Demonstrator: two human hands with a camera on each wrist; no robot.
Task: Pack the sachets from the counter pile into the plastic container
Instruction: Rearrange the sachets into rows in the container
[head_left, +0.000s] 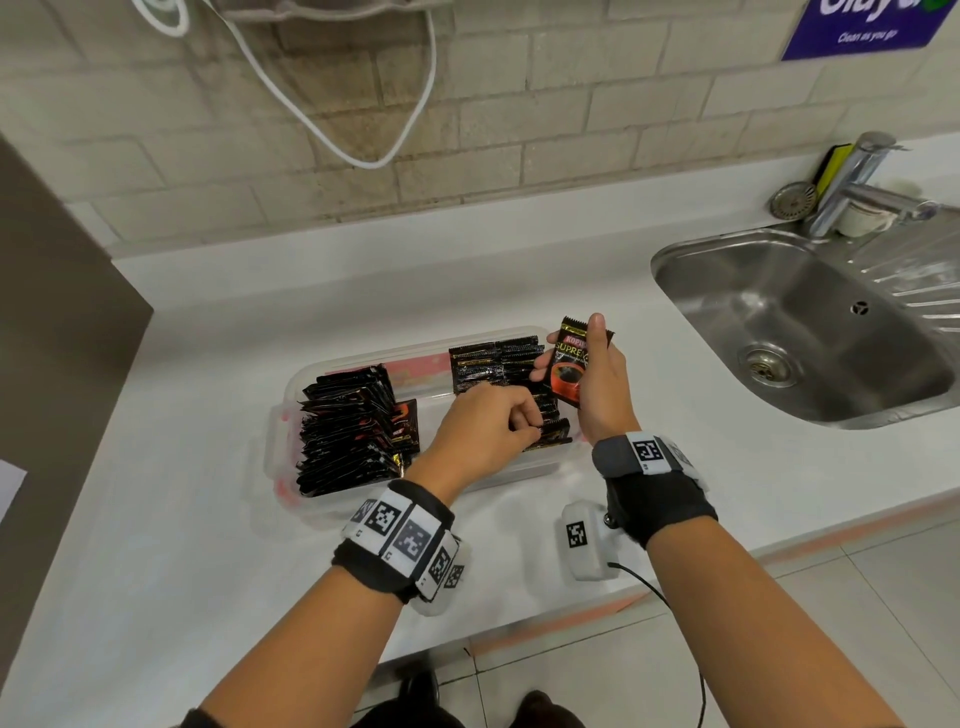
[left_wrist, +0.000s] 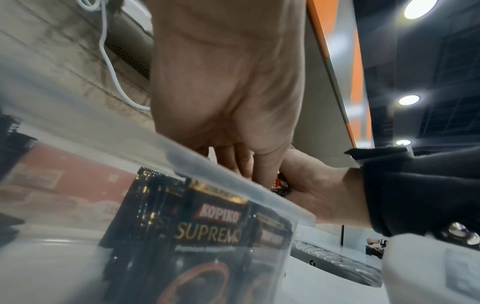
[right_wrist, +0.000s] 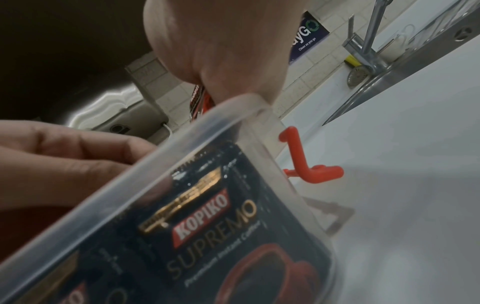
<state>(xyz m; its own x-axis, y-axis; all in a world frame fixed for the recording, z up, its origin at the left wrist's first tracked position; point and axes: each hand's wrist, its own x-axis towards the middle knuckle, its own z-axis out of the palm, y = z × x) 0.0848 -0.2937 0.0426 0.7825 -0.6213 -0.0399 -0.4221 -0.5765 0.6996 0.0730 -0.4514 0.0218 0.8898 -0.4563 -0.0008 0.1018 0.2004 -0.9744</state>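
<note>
— While both hands hang over it, what does the plastic container (head_left: 291, 384) hold?

— Black sachets standing on edge in two groups: a left row (head_left: 348, 431) leaning against the left end, and a right stack (head_left: 493, 364) near the other end, with bare floor between them. The box sits on the white counter (head_left: 182, 545), left of the steel sink (head_left: 810, 322).

— And the fingers?

— The right hand (head_left: 597, 384) holds one sachet (head_left: 571, 364) upright just above the right stack, thumb laid along its front, fingertips curled round from behind. The left hand (head_left: 483, 426) reaches into the right group with fingers bent, pinching the top edges of the sachets there.

— Sure it's a pinch?

— Fairly; from the head view the tips fold over the packet edges, but the left wrist view is blurred by the container's rim (left_wrist: 233, 181), so how many it grips I cannot tell.
</note>
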